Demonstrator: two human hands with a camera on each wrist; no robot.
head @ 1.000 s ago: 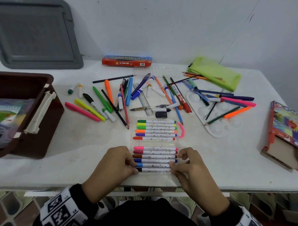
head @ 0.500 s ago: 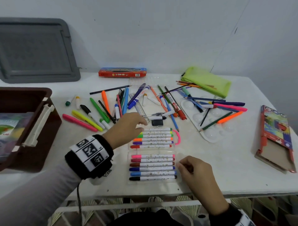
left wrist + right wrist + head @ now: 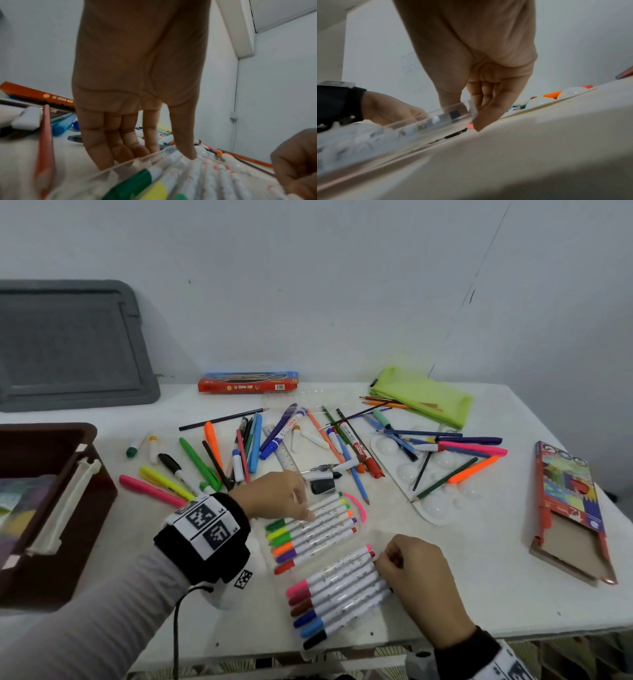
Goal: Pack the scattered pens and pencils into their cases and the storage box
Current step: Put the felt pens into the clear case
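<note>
A clear marker case (image 3: 310, 530) lies open and skewed near the table's front edge. Each half holds a row of coloured markers (image 3: 337, 589). My left hand (image 3: 304, 503) is on the far half: the thumb presses on the markers (image 3: 192, 169) and the fingers (image 3: 109, 146) reach down behind the case's far edge. My right hand (image 3: 381, 559) pinches the right end of the near half; the right wrist view shows its thumb and fingers on the clear rim (image 3: 453, 109). Loose pens and pencils (image 3: 239, 453) are scattered across the middle of the table.
A brown storage box (image 3: 73, 470) stands at the left, with its grey lid (image 3: 68, 347) leaning on the wall. An orange pencil box (image 3: 246, 382), a green pouch (image 3: 421, 395), a white palette (image 3: 430, 508) and a coloured-pencil carton (image 3: 568, 501) lie around the pens.
My left hand left the near edge of the case and reached over to its far half. The case has turned askew. My right hand stayed at the case's right end.
</note>
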